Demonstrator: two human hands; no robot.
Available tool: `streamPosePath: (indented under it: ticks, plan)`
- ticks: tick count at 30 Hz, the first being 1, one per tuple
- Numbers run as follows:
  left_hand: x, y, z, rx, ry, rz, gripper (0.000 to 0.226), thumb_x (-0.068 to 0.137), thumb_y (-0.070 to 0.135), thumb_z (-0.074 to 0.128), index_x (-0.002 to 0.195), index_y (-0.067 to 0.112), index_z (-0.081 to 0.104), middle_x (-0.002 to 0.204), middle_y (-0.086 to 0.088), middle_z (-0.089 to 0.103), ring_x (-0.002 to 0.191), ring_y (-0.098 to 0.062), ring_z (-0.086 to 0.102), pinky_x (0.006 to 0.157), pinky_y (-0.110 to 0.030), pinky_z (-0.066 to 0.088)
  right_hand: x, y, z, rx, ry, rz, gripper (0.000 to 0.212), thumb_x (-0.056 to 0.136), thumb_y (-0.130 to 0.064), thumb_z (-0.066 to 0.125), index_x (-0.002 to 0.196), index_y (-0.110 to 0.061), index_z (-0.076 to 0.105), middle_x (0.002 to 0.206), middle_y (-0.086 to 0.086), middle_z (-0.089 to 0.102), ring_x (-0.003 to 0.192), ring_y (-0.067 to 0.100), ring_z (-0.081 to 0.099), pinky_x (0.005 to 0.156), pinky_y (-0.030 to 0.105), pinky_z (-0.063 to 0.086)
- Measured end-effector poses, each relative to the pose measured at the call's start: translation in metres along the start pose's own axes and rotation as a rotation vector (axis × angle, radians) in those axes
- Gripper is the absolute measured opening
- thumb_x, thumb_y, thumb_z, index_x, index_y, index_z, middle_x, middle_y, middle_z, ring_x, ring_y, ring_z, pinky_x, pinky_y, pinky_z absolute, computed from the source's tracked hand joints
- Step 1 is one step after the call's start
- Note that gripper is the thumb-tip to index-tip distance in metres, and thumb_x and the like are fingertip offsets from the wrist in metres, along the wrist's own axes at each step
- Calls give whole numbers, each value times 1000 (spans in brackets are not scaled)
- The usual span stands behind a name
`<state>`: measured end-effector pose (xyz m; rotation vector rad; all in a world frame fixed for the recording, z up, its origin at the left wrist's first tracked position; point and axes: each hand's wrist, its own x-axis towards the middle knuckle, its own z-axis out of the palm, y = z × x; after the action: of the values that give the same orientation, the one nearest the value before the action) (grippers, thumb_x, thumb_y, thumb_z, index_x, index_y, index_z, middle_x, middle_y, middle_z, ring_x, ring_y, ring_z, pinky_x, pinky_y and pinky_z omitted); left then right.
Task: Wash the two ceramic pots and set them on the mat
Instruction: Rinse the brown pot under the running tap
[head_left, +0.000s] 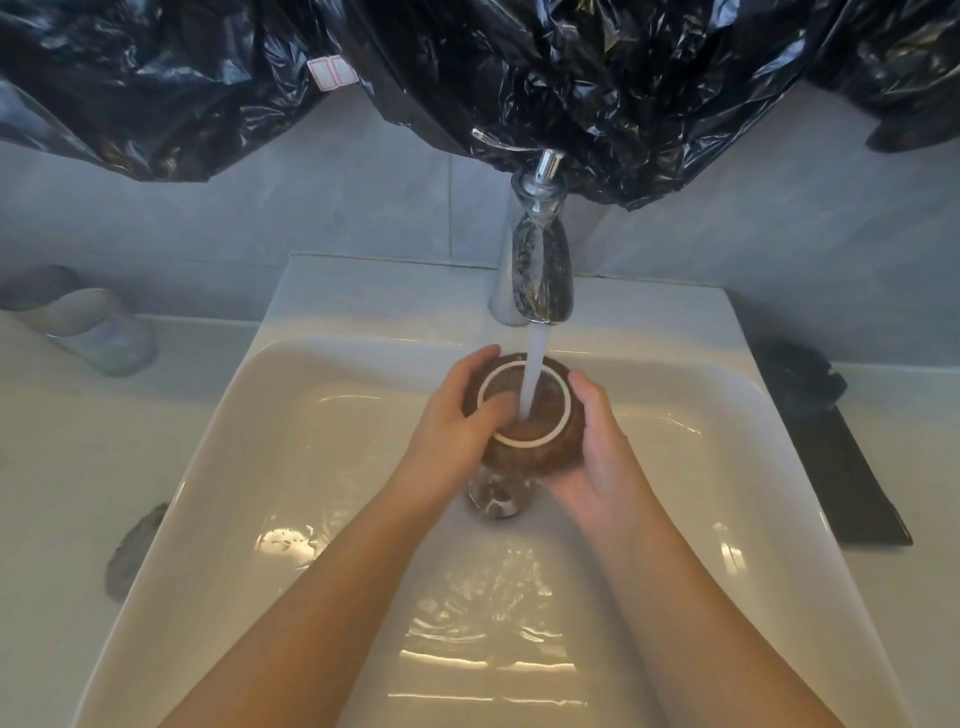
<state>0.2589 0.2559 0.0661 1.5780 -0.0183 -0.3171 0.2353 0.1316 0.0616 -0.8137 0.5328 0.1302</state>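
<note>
A brown ceramic pot (540, 452) with a white ring on its base is held bottom-up over the white sink (270, 467), right under the running water from the chrome tap (537, 280). My left hand (457, 421) grips its left side, with the thumb lying on the base inside the ring. Cupping the right side and underside is my right hand (602, 452). A black mat (852, 478) lies on the counter right of the sink, with a dark object (800, 379) at its far end; I cannot tell what it is.
Water pools and ripples in the basin around the drain (501, 501) below the pot. A clear glass (98, 332) stands on the counter at the left, and a grey rag-like item (132, 551) lies by the sink's left rim. Black plastic sheeting (571, 78) hangs above the tap.
</note>
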Motion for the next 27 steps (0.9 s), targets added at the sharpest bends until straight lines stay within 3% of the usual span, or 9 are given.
streamPosePath:
  ticks: [2,4,6,10,13,16,21,24,27]
  plan:
    - [0,0,0,-37,9,-111,48,75,29,68,120,18,60,108,-1,71,98,-15,68,91,-39,55,1,-2,-1,-18,47,2,45,97,-43,50,116,-7,69,106,18,75,98,30,72,93,49,54]
    - [-2,3,-2,-55,-38,-203,39,77,33,71,109,11,67,101,-8,74,95,-22,71,91,-48,54,2,-4,-2,-46,88,7,45,95,-47,53,113,-9,71,98,15,77,87,26,75,79,42,59]
    - [-4,4,-1,-186,-90,-269,33,89,31,63,109,6,67,104,-13,73,98,-25,70,95,-47,52,2,-2,-3,-56,107,-1,42,95,-46,55,106,-9,73,91,12,77,79,24,75,73,38,59]
    - [-4,3,-1,-683,-109,-343,48,101,37,35,117,1,63,118,-21,66,110,-30,64,101,-45,45,1,4,2,-156,64,-22,37,99,-41,50,107,-12,72,100,10,77,93,23,71,79,39,57]
    - [0,1,-8,-814,-186,-288,48,101,29,30,106,3,70,111,-20,68,102,-30,66,97,-44,46,3,8,4,-331,19,-85,35,97,-43,50,115,-19,69,112,10,73,103,25,70,79,40,58]
    - [-3,5,-10,-787,-272,-184,45,97,22,33,95,2,74,100,-19,69,95,-29,67,93,-44,51,0,6,8,-399,-42,-66,37,99,-44,46,115,-20,69,115,10,71,108,25,67,87,44,58]
    - [-3,2,-9,-715,-303,-75,35,88,5,52,119,-11,49,105,-24,56,98,-35,55,93,-45,46,-2,0,5,-315,-95,18,55,98,-53,37,133,-16,59,129,10,66,119,27,63,98,54,51]
    - [-7,3,-1,-253,-150,-34,32,85,11,65,110,-7,56,96,-22,60,88,-33,58,89,-49,48,-3,0,1,-275,-126,43,70,81,-62,43,133,-19,60,126,8,68,116,23,65,95,48,52]
    - [-15,6,7,174,-45,123,12,91,10,59,89,14,71,76,0,70,73,-16,66,75,-38,57,-5,1,0,-166,-135,87,63,84,-54,52,127,-10,63,111,15,71,103,28,67,90,52,54]
